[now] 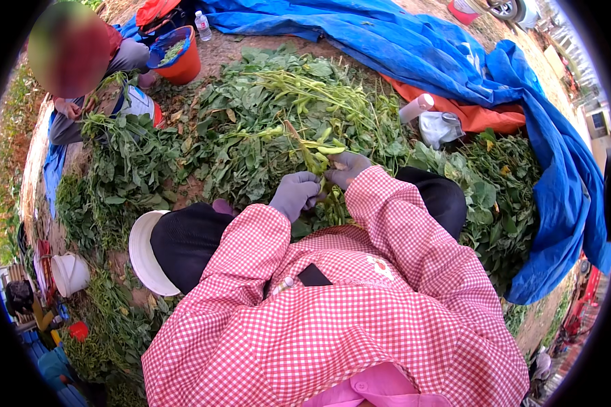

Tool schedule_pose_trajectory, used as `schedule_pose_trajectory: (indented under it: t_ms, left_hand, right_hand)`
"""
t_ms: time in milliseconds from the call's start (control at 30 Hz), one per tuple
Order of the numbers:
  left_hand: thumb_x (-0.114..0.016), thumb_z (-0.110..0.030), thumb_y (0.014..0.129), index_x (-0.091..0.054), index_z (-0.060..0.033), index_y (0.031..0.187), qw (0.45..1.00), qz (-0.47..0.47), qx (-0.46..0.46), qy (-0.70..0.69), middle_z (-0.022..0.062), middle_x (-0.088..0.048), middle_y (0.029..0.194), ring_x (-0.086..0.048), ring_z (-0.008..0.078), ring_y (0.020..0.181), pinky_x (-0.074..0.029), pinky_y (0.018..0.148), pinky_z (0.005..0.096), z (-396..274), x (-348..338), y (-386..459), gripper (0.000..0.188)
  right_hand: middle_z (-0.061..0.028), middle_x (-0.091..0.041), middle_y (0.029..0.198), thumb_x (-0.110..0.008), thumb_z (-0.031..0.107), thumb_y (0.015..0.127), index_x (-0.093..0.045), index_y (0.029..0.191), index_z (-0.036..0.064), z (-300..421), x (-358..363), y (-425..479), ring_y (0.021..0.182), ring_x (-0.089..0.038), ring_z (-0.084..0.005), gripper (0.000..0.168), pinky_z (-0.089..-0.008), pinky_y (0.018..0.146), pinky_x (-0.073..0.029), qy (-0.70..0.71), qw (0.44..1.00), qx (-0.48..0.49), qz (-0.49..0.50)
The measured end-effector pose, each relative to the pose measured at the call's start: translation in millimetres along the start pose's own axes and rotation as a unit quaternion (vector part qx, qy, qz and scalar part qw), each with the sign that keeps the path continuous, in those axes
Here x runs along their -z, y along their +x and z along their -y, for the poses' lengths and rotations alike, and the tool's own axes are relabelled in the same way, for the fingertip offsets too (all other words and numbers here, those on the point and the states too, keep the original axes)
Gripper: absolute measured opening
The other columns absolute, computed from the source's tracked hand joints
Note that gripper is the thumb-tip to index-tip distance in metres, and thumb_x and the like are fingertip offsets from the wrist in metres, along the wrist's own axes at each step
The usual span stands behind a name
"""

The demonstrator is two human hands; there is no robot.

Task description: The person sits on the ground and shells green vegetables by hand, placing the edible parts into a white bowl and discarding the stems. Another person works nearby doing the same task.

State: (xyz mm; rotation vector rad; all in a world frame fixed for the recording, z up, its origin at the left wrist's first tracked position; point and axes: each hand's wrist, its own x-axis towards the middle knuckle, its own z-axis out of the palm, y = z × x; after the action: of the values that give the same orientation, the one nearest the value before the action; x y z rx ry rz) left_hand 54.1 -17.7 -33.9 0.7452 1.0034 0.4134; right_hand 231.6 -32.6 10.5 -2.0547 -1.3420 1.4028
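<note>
My left hand (296, 195), in a grey glove, has its fingers closed at the lower part of a green bean plant (313, 160). My right hand (350, 168), gloved alike, grips the same plant from the other side, just below some plump pods (331, 149). The plant's brownish stem end points away from me; its lower part hangs between my knees, partly hidden by the hands. Just beyond lies a bundle of pod-bearing bean stalks (310, 91) on a wide heap of cut leafy plants (249, 122).
A blue tarpaulin (427, 56) curves around the far and right sides. A pink-capped bottle (416, 108) stands beside a whitish bag (439, 128). At far left, another person's hand (70, 109) is near an orange bucket (186, 63) of pods. A white container (145, 254) adjoins my left knee.
</note>
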Motion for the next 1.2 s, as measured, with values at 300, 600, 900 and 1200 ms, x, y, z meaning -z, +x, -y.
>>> schedule_pose_trajectory:
  t_ms: [300,600,900,1200]
  left_hand:
    - [-0.051,0.001,0.079,-0.059,0.0017,0.102,0.972,-0.113,-0.020,-0.203,0.0064,-0.062,0.077,-0.047,0.0073,0.051,-0.032,0.043,0.0204,-9.7,5.2,-15.8,0.025]
    - [-0.058,-0.020,0.090,-0.058,-0.0033,0.095,0.973,0.009,0.112,-0.199,0.0023,-0.056,0.073,-0.045,0.0055,0.053,-0.033,0.044,0.0174,19.9,-26.9,-17.6,0.017]
    - [-0.061,-0.015,0.086,-0.058,-0.0046,0.082,0.977,-0.064,0.061,-0.196,-0.0001,-0.051,0.064,-0.042,0.0076,0.050,-0.032,0.044,0.0208,24.9,-22.9,-5.8,0.012]
    - [-0.065,-0.014,0.080,-0.062,-0.0024,0.092,0.997,-0.018,0.033,-0.062,0.0005,-0.052,0.064,-0.045,0.0075,0.051,-0.033,0.046,0.0215,22.3,-11.3,-5.1,0.017]
  right_hand:
    - [-0.0171,-0.055,0.125,-0.057,0.027,0.087,-0.048,0.131,0.009,13.2,10.0,-12.8,0.112,-0.056,-0.0313,0.048,-0.0381,0.094,-0.046,-0.094,0.994,-0.061,-0.014]
    - [-0.0191,-0.065,0.103,-0.067,0.024,0.080,-0.054,0.124,0.001,-14.0,-16.1,-12.1,0.077,-0.062,-0.0181,0.051,-0.0285,0.068,-0.049,0.117,0.978,-0.110,-0.133]
    - [-0.0133,-0.066,0.093,-0.065,0.035,0.081,-0.058,0.118,0.000,-35.6,-24.3,-18.2,0.072,-0.059,-0.0152,0.051,-0.0282,0.064,-0.048,0.101,0.991,-0.080,-0.033]
    - [-0.0092,-0.066,0.087,-0.065,0.025,0.086,-0.063,0.115,0.003,-37.3,-16.6,1.8,0.063,-0.057,-0.0121,0.037,-0.0266,0.052,-0.046,0.152,0.965,-0.195,0.088]
